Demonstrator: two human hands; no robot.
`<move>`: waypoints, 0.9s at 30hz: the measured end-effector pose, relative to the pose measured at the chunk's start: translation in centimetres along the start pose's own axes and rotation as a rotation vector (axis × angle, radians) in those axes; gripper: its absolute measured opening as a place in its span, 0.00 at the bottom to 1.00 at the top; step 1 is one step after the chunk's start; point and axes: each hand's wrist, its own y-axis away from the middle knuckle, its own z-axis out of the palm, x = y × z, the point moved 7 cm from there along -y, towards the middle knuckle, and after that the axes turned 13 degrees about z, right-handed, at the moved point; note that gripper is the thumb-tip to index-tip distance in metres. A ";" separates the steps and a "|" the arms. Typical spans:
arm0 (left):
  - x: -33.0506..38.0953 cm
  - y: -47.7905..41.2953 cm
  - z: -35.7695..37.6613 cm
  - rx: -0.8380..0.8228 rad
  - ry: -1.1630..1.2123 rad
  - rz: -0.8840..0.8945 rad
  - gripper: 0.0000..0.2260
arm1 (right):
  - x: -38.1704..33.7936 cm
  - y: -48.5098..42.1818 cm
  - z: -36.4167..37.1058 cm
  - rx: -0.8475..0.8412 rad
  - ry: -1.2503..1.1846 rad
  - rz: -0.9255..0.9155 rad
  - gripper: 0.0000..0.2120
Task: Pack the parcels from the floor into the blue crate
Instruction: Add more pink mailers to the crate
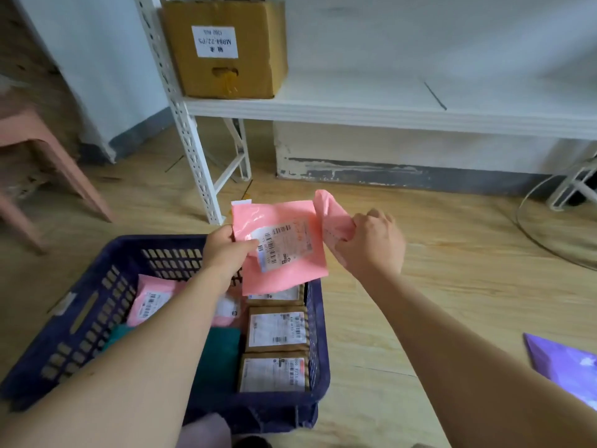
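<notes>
Parcel (284,253), pink, hangs over far right corner of blue crate (97,273) w/ left hand (226,250) pinching its edge & right hand (374,247) gripping the flap. Risk: if let go too early, it falls outside rim.

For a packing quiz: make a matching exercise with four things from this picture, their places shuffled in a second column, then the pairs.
1. pink parcel not yet packed
2. cardboard box
3. purple parcel
4. brown parcels

A. on the floor
B. inside the blue crate
C. on the white shelf
D. gripped by left hand and right hand

Pairs: 1-D, 2-C, 3-A, 4-B
</notes>
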 end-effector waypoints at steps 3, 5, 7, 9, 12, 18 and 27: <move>-1.7 -0.4 -2.4 0.037 0.041 -0.049 0.06 | -3.3 1.0 0.7 -0.019 -0.016 -0.088 0.17; -3.5 -0.8 -4.2 0.072 0.056 -0.093 0.07 | -5.3 1.7 1.6 -0.089 -0.029 -0.117 0.16; -5.3 -1.0 -6.2 0.115 0.031 -0.105 0.07 | -7.3 2.4 2.7 -0.165 -0.049 -0.136 0.12; -6.8 -1.3 -8.2 0.142 -0.022 -0.117 0.06 | -9.3 3.2 3.5 -0.206 -0.049 -0.171 0.10; -8.6 -1.6 -11.1 0.193 -0.081 -0.157 0.09 | -11.8 4.3 4.6 -0.266 -0.067 -0.204 0.11; -12.5 -2.9 -13.9 0.175 -0.205 -0.265 0.11 | -14.9 4.9 6.9 -0.402 -0.309 -0.223 0.20; -20.5 -2.9 -15.7 -0.065 -0.419 -0.352 0.11 | -15.6 5.2 15.3 -0.629 -0.532 0.045 0.24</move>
